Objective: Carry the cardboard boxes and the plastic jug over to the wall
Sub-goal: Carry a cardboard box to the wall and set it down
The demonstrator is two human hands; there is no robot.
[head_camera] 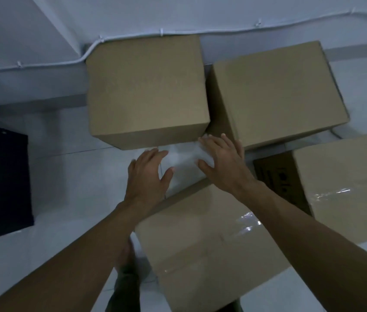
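Two plain cardboard boxes stand against the white wall: one at centre [146,91] and one to its right [279,93]. A taped box [205,244] sits on the floor right below me, and another taped box [344,188] lies at the right edge. My left hand [148,174] hovers with fingers spread just in front of the centre box, touching nothing. My right hand [223,161] is spread too, its fingertips at the gap between the two wall boxes. No plastic jug is in view.
A dark cabinet or case [0,183] stands on the pale tiled floor [69,176] at the left. A white cable conduit [42,64] runs along the wall above the boxes. My foot shows below my left forearm.
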